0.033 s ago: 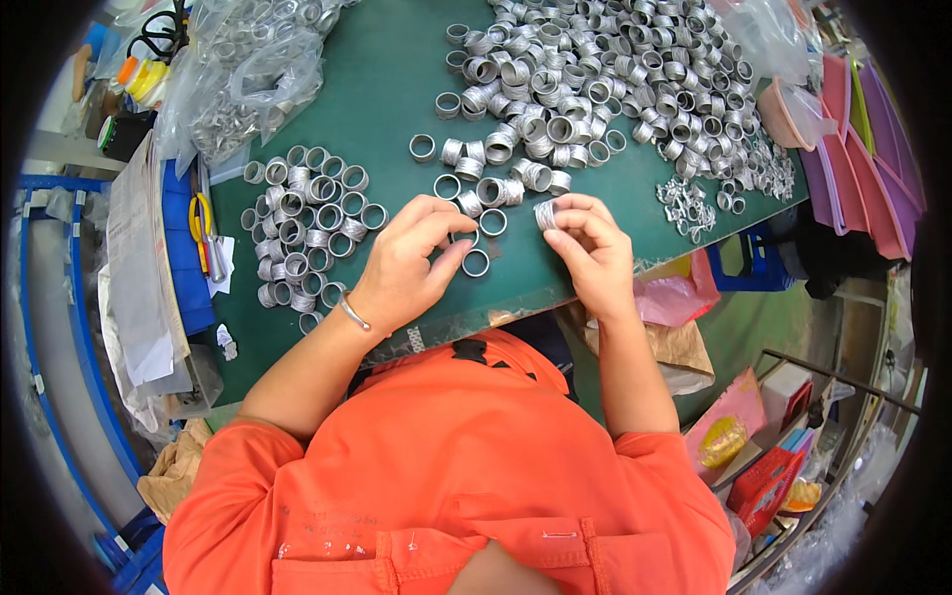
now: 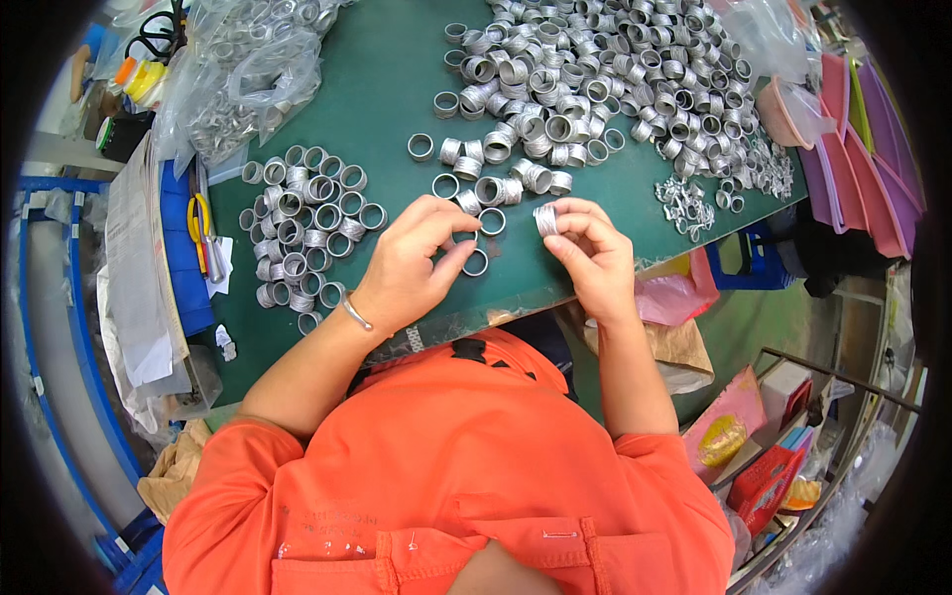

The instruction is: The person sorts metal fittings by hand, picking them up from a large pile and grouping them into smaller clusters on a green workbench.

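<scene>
A ribbed silver metal ring (image 2: 544,220) is pinched between the thumb and fingers of my right hand (image 2: 593,243), just above the green table. My left hand (image 2: 412,256), with a bangle at its wrist, has thumb and forefinger closed around the edge of another metal ring (image 2: 471,236), which is mostly hidden by the fingers. Beside its fingertips, a loose ring (image 2: 475,262) rests on the table, and a second one (image 2: 492,221) lies a little farther off. To the left of that hand, many similar rings (image 2: 317,218) form a loose group, most with their openings upward.
A large heap of rings (image 2: 595,79) covers the far right of the green table (image 2: 382,89). Small metal pieces (image 2: 684,208) lie at its right edge. Clear bags (image 2: 253,79) of metal parts stand far left, near yellow-handled pliers (image 2: 201,218). Pink and purple bins (image 2: 858,149) stand at right.
My left thumb and forefinger have drawn slightly closer together at the ring. In my right fingers the ring has turned a little. The rings on the table look unmoved.
</scene>
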Motion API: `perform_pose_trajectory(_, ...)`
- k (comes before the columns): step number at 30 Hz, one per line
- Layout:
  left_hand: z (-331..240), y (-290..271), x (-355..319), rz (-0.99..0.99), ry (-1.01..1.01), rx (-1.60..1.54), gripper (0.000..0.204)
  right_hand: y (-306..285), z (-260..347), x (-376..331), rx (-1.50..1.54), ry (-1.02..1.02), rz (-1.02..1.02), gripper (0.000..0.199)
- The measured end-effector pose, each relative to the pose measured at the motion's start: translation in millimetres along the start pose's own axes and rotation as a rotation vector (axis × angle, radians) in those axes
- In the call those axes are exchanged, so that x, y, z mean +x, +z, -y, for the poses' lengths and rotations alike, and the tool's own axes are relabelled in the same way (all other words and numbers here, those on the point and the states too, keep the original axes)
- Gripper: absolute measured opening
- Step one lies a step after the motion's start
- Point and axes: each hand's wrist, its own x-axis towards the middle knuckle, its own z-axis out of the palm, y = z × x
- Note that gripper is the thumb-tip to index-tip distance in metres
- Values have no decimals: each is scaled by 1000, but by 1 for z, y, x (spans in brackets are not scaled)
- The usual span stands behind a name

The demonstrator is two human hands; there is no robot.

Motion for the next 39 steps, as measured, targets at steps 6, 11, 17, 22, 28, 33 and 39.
perform_pose_trajectory(6, -7, 16, 1, 181, -228, -424, 43, 15, 2, -16, 365, -97, 14, 42)
perform_pose_trajectory(11, -17, 24, -1, 120, -191, -516, 49, 27, 3, -22, 64, -271, 21, 41)
perform_pose_trajectory(17, -16, 18, -4, -52, 79, -188, 42, 11, 10, 13, -686, -299, -155, 35)
perform_pose_trajectory(22, 4, -29, -1, -238, 198, 375, 32, 11, -2, 27, -1021, -451, -148, 30)
perform_pose_trajectory(28, 40, -97, -15, -239, -124, 619, 36, 5, -7, 28, -956, -500, -207, 17)
perform_pose_trajectory(33, 30, -84, -13, -372, -38, 610, 36, 12, 0, 15, -390, -84, -205, 15)
perform_pose_trajectory(39, 0, -29, 3, -225, 69, 126, 25, 20, 14, 2, 45, 55, -121, 16)
